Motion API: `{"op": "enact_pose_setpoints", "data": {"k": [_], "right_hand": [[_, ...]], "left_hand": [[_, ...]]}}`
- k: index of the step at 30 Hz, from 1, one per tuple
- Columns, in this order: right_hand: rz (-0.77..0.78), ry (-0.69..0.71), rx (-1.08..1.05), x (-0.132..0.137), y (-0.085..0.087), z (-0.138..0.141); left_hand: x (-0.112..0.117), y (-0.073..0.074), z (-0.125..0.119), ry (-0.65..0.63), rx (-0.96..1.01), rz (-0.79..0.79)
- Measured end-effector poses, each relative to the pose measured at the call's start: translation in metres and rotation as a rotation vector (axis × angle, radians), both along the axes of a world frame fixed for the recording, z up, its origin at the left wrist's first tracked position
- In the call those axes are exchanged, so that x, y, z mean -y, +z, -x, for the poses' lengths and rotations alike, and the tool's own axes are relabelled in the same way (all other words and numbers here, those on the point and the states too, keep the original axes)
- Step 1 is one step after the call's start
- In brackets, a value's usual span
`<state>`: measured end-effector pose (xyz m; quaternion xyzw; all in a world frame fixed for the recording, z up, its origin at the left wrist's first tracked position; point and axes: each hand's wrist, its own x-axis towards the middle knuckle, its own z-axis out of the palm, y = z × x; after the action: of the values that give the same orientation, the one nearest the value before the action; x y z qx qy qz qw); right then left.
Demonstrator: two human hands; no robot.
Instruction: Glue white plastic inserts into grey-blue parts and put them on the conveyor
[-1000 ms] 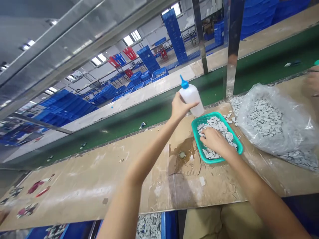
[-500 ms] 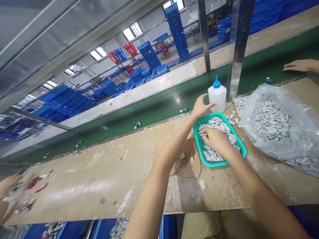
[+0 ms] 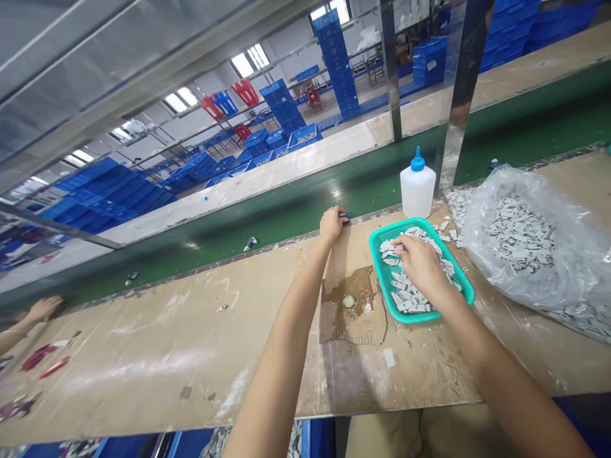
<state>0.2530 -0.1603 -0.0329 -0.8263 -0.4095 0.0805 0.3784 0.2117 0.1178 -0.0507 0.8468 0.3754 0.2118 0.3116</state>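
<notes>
no text, labels or numbers can be read anywhere here.

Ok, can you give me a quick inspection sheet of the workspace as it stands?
Surface: tan workbench, worn, with a wet brown stain on cardboard.
Job's things: teal plastic basket of grey pieces; clear plastic bag holding more; white squeeze bottle with blue nozzle, upright beyond the basket.
Clutter: loose grey pieces beside the bag; red scraps at far left.
Hands: right hand among the pieces in the basket; left hand at the bench's far edge, by a small dark item.
Cables: nothing seen.
Surroundings: green conveyor belt, stacked blue crates, a co-worker's hand at far left.
</notes>
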Motion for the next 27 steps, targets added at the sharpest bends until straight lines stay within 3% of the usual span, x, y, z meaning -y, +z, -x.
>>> {"op": "enact_pose_setpoints", "data": {"k": [3,6,11,14,19,27], "right_hand": [[-0.202,-0.016,0.030,0.003,0.002,0.000],[-0.295,0.011,-0.028,0.005,0.008,0.006],[-0.309,0.230,-0.050,0.002,0.016,0.038],[-0.231,0.363,-0.051,-0.003,0.011,0.063],[-0.093,0.465,0.031,-0.007,-0.005,0.084],[-0.069,0.520,0.334,-0.014,-0.005,0.090]], "left_hand": [[0.011,0.007,0.017,0.060,0.190,0.095],[0.034,0.009,0.050,0.046,0.330,0.255],[0.087,0.000,0.127,-0.080,0.743,0.753],[0.106,-0.005,0.157,-0.049,0.850,0.772],[0.107,-0.012,0.174,0.093,0.953,0.789],[0.093,-0.018,0.183,0.091,1.025,0.898]]}}
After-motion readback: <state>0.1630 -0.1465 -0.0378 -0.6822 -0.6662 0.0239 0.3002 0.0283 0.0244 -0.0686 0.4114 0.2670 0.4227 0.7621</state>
